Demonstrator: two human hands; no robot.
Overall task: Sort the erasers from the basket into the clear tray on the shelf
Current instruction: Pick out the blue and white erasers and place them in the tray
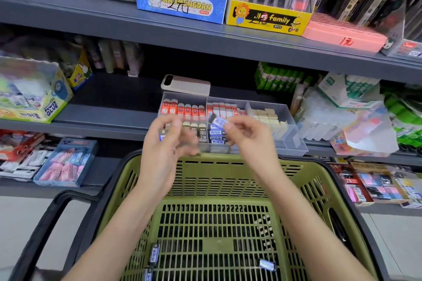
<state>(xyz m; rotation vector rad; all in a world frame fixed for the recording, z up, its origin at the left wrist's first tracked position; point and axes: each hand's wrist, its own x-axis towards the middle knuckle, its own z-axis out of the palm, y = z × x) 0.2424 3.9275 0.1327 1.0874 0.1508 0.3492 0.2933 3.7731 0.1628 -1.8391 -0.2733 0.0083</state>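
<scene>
Right hand (247, 137) pinching a blue-wrapped eraser (218, 122) over the clear tray (294, 137) on the shelf, left hand (164, 141) blurred, its grip indeterminate, and three more erasers (154, 255) on the near floor of the green basket (219, 180).

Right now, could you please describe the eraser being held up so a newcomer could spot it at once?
Start at the olive-green plastic basket, then look just above its far rim, before the clear compartmented tray. The blue-and-white wrapped eraser is pinched in the right hand, the only one in the air.
</scene>
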